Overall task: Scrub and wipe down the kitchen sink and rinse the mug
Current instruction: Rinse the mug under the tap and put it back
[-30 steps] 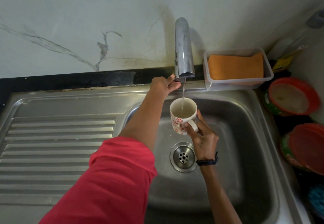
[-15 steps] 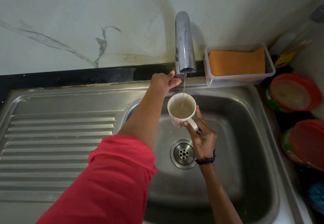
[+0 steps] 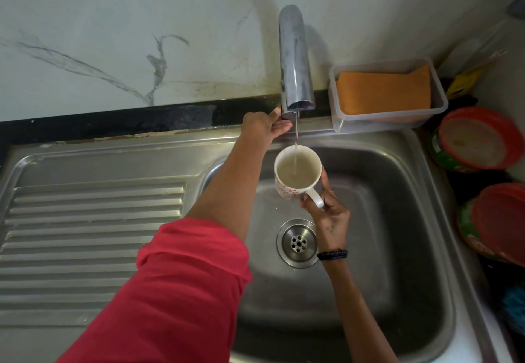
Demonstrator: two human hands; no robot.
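The left arm, sleeved in red [image 3: 176,291], is stretched forward across the sink [image 3: 397,291], and the left hand [image 3: 265,127] is laid against the base of the tap [image 3: 295,61]; its fingers are held together and curled loosely around what seems to be the tap's lever, though the grip itself is hidden behind the spout. The right forearm is raised from the lower edge, a dark band [image 3: 332,254] worn at the wrist. The mug [image 3: 297,173] is held by the right hand [image 3: 329,215] over the basin, above the drain [image 3: 297,242]: its handle is pinched between thumb and curled fingers. A thin stream of water [image 3: 296,132] is caught in the mug, which is nearly filled with cloudy water. A ribbed draining board [image 3: 91,220] is seen to the left, a veined pale wall [image 3: 113,35] behind. A clear tub [image 3: 437,109] holding an orange cloth [image 3: 383,92] is set on the ledge just beside the tap, and two red-lidded containers [image 3: 480,138] are stood at the right.
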